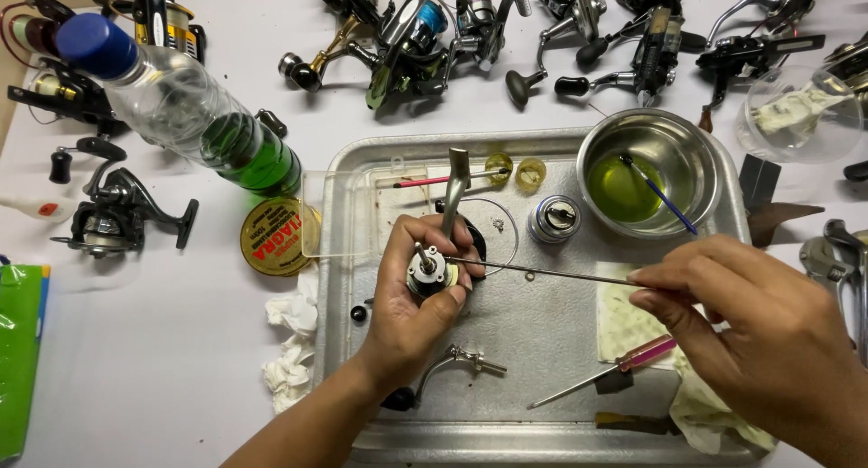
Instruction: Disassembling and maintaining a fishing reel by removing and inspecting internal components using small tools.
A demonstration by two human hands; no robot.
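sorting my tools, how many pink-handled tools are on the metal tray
2. One pink-handled brush lies at the tray's upper left, near two yellow caps. One pink-handled screwdriver lies at lower right, beside the right hand. Others may be hidden under the hands.

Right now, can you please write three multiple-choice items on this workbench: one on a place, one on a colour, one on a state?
1. Where does the round steel bowl stand?
A. in the metal tray's far right corner
B. on the white cloth outside the tray
C. under the plastic bottle

2. What colour is the bottle's cap?
A. red
B. blue
C. yellow

3. What does the right hand hold?
A. nothing
B. the pink-handled screwdriver
C. a thin metal rod touching the reel part

Answers: 1 A, the bowl sits inside the grey metal tray. 2 B, the cap is blue. 3 C, the rod reaches the small reel part in the left hand; the screwdriver lies on the tray.
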